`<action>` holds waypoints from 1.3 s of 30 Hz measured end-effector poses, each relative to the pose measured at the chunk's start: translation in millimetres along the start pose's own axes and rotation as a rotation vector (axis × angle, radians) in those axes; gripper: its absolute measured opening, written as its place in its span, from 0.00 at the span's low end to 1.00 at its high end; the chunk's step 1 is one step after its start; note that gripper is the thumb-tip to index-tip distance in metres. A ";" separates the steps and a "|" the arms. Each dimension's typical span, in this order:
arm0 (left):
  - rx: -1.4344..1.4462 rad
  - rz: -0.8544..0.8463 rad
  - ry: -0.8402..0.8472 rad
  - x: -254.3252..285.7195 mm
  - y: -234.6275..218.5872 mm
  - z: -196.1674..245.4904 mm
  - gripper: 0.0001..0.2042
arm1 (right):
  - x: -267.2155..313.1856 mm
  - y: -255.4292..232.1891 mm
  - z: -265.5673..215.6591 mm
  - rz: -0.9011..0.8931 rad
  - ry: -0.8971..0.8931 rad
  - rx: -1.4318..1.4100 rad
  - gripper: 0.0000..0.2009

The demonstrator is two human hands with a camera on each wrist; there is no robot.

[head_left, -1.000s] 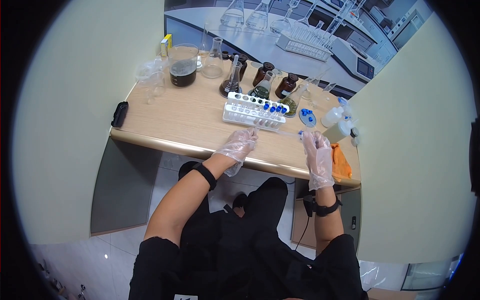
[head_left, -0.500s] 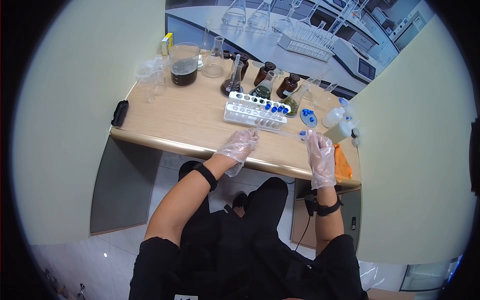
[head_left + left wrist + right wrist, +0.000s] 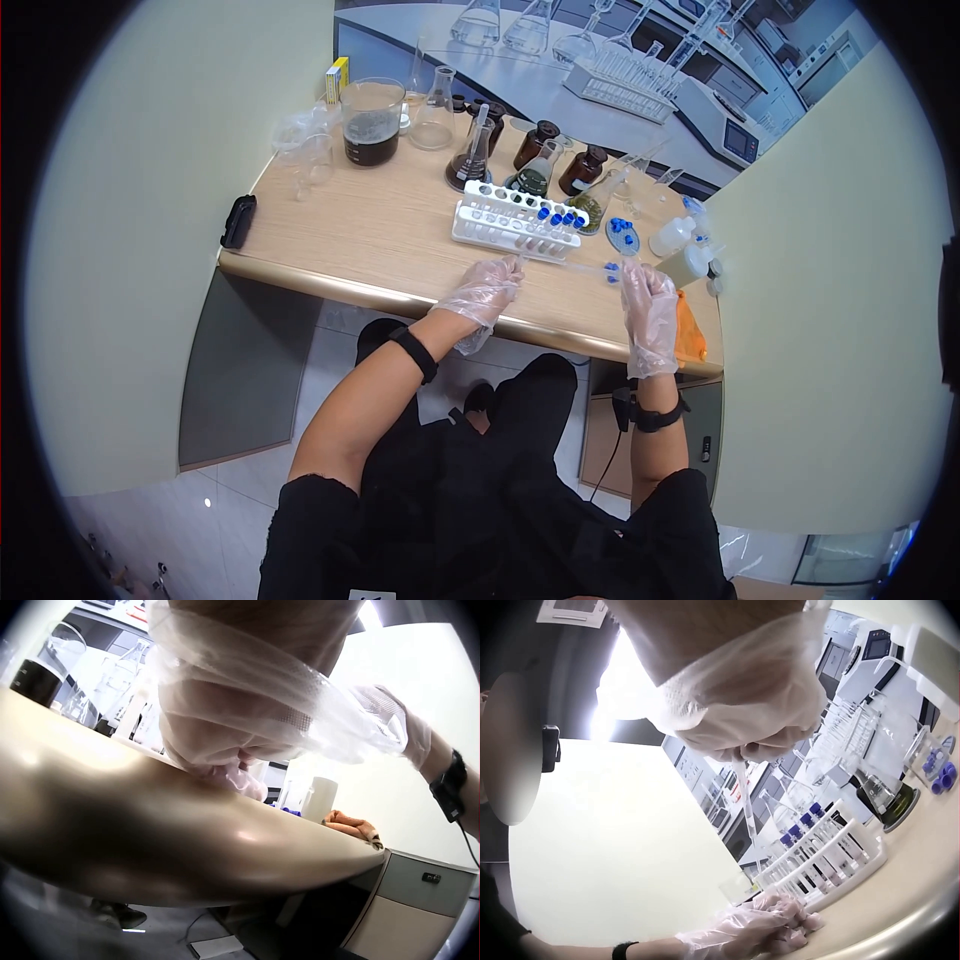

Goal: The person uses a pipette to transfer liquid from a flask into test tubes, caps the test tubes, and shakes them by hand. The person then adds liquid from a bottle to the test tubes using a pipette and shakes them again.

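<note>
Both hands wear clear plastic gloves. My right hand (image 3: 650, 315) pinches the upper part of a clear plastic dropper (image 3: 747, 806), over the table's right side. In the right wrist view the dropper slants down toward my left hand (image 3: 482, 292). The left fingers are curled, with the fingertips pinched at the dropper's thin end, in front of the rack; the exact contact is hidden by the glove. A white test tube rack (image 3: 515, 240) stands just behind the left hand. It holds several tubes, some with blue caps (image 3: 807, 820).
Behind the rack are flasks with dark liquid (image 3: 470, 168) and brown bottles (image 3: 583, 172). A beaker of dark liquid (image 3: 371, 140) stands back left. Blue caps lie in a dish (image 3: 622, 240). White bottles (image 3: 672, 235) and an orange cloth (image 3: 690, 335) are at the right.
The right hand has shifted slightly to the right, widening the gap between the hands. The left hand stays in front of the rack. The whole head view has drifted slightly.
</note>
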State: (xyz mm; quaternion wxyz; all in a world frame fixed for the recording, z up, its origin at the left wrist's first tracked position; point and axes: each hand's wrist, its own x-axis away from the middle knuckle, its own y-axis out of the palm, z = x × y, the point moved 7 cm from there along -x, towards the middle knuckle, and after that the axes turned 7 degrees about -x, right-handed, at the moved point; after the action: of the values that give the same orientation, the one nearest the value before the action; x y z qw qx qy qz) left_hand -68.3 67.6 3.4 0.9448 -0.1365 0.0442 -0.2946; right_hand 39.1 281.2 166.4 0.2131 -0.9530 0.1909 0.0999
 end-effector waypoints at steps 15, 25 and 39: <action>-0.078 0.128 0.137 7.2 -9.3 17.2 0.04 | -101.1 21.2 -101.3 0.389 -0.278 0.431 0.18; -0.148 0.072 0.073 1.3 -3.2 5.6 0.05 | -188.4 76.0 -68.5 0.143 -0.326 0.633 0.26; 0.201 -0.051 0.014 -7.2 6.5 -10.7 0.05 | -25.7 -1.2 57.1 -0.012 0.142 0.799 0.17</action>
State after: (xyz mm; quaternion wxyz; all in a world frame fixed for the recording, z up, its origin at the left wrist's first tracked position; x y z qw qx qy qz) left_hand -72.5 74.3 -8.7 0.9456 -0.0403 0.0176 -0.3223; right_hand 10.1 315.8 123.0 0.5535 -0.8008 0.2234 -0.0495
